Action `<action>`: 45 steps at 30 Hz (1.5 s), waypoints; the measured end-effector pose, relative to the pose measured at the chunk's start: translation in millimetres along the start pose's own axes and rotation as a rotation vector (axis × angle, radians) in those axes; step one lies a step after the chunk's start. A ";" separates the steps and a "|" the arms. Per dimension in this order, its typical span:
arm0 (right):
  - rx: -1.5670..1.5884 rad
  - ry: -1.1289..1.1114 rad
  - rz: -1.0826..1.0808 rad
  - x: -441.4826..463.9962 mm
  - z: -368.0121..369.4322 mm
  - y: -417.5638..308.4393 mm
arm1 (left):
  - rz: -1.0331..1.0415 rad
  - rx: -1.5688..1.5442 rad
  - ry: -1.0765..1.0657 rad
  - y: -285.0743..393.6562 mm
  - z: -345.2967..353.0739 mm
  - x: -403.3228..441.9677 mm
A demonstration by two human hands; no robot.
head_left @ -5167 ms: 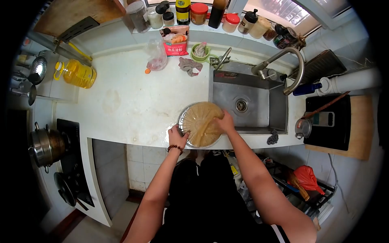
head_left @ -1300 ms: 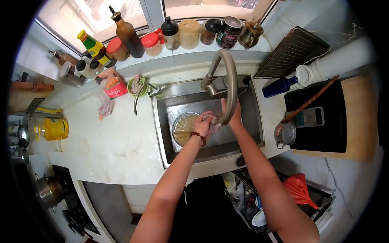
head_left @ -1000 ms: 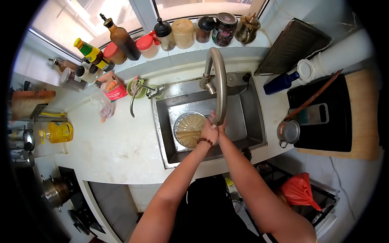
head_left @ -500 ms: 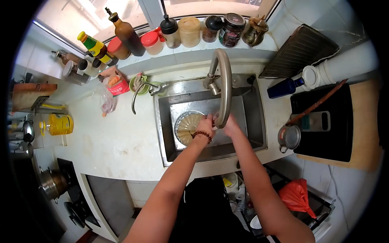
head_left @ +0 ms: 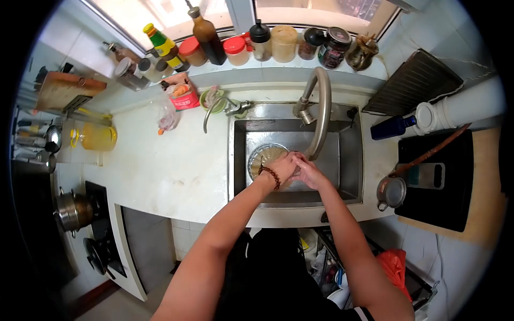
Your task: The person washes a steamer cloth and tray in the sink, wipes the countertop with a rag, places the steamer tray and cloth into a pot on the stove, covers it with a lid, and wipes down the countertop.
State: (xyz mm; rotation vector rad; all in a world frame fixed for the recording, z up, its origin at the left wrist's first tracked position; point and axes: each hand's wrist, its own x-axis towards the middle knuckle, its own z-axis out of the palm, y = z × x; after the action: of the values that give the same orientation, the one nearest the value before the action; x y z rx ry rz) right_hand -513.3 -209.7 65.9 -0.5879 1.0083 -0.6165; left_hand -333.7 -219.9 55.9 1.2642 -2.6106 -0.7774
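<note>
In the head view, my left hand (head_left: 284, 165), with a beaded bracelet (head_left: 271, 176) at its wrist, meets my right hand (head_left: 310, 174) over the sink (head_left: 350, 176). Both hands are closed, fingertips pressed together beside the curved faucet (head_left: 324, 112). Whether something small lies between them is hidden. Under and to the left of my left hand, a round, shiny-rimmed bowl (head_left: 254, 155) stands on the sink floor. Its inside shows a tan, ribbed surface, partly covered by the hand.
Jars and bottles, among them a jar with a red lid (head_left: 236, 51), line the window ledge. A small curved tap (head_left: 217, 107) and a green bowl (head_left: 206, 100) sit left of the sink. A small metal pot (head_left: 392, 192) and a blue bottle (head_left: 393, 127) stand at right.
The view has shifted, so the sink and ledge appear further right. My hands have come closer together, and my right hand has moved out from behind the faucet.
</note>
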 end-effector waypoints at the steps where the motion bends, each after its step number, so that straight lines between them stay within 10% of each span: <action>1: 0.211 -0.066 0.056 -4.7 4.6 -1.1 | 0.053 0.121 0.088 0.2 5.4 -3.0; 12: 0.067 -0.497 -0.008 19.1 -35.4 9.1 | -0.107 0.166 -0.006 23.8 1.7 -4.2; 17: -1.150 0.140 -0.266 15.9 9.8 7.1 | -0.336 0.184 -0.176 32.3 -4.3 3.6; 27: -1.429 0.265 -0.105 0.4 35.1 -17.4 | -0.501 0.071 -0.325 41.1 -37.1 10.2; 39: -1.206 0.389 -0.329 -19.5 -23.0 21.3 | -0.410 -0.077 -0.323 41.8 17.8 29.8; 41: -0.844 0.485 -0.673 -21.9 -37.7 27.3 | -0.512 -0.313 -0.050 34.2 54.3 32.5; 42: -0.539 0.400 -0.222 -50.7 -27.8 -3.6 | -0.568 -0.359 -0.012 58.0 24.9 31.6; 45: -0.323 0.328 -0.485 -58.8 -58.7 30.4 | -0.589 -0.496 0.006 75.4 38.5 33.8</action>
State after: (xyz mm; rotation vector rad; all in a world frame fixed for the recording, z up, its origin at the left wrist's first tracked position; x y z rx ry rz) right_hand -583.2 -156.7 54.7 -1.0580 1.2965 -1.0090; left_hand -420.4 -192.0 57.8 1.8455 -1.8402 -1.3875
